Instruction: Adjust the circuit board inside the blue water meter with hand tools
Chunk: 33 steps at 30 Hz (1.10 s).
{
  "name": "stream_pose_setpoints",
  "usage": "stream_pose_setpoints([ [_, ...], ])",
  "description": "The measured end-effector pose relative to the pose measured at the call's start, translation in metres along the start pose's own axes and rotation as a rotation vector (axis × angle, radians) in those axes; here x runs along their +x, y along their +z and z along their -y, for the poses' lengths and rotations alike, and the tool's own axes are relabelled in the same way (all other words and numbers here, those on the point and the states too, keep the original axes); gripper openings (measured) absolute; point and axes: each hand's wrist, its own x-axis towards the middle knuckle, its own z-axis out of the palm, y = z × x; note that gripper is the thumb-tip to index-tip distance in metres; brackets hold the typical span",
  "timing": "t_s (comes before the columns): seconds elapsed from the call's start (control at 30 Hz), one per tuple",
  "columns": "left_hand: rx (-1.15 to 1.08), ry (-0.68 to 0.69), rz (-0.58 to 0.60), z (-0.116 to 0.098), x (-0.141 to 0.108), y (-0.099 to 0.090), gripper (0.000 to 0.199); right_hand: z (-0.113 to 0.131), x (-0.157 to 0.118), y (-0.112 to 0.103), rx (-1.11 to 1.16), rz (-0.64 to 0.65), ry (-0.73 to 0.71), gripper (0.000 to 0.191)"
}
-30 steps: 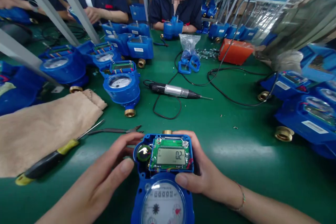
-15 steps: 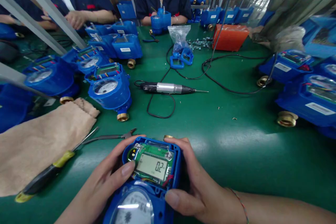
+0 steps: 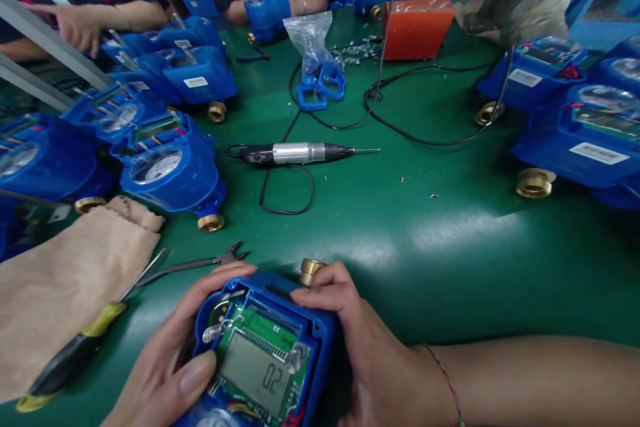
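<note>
Two hands on one open water meter

Head view, near edge. One blue water meter [image 3: 265, 347], cover off, lies tilted on the green bench top [image 3: 450, 260] between both hands. Left hand [image 3: 165, 360] grasps its left side, thumb resting on the lower corner of the circuit board [image 3: 260, 363]. Right hand [image 3: 360, 347] grasps the right side, fingers curled over the top rim just beside the brass coupling [image 3: 310, 271]. LCD on the board reads "02".

Head view, left of the hands. One pair of cutters [image 3: 200, 261] and one yellow-handled screwdriver [image 3: 75, 353], lying partly on a tan cloth bag [image 3: 60, 280]. Neither is touched.

Head view, mid bench. One electric screwdriver [image 3: 295, 153] with looped cord, well apart from the hands. Several more blue meters [image 3: 165, 173] stand to the left and right. One orange box [image 3: 417, 28] and one clear bag of blue parts [image 3: 315, 60] sit farther back. Other people's hands work at the far edge.

Handling note, as a judgement: keep the housing steady with both hands and press only the board's edges, clear of the display and the coloured wires beneath it.
</note>
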Motion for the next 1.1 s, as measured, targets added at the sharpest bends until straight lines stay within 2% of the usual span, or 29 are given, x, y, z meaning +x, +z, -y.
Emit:
stream_pose_setpoints([
  [0.1,-0.171,-0.067,-0.086,0.000,-0.004,0.003,0.062,-0.002,0.002,0.000,0.025,0.006,-0.043,0.104],
  [0.33,-0.275,-0.097,-0.167,-0.002,-0.009,0.011,0.059,-0.010,0.002,0.003,0.027,0.010,-0.097,0.106],
  [0.8,-0.325,-0.075,-0.170,-0.001,-0.009,0.013,0.055,-0.013,0.005,0.003,0.061,0.029,-0.036,0.101],
  [1.1,-0.350,-0.068,-0.181,-0.006,-0.008,0.013,0.052,-0.012,0.004,0.002,0.028,0.015,-0.078,0.103],
])
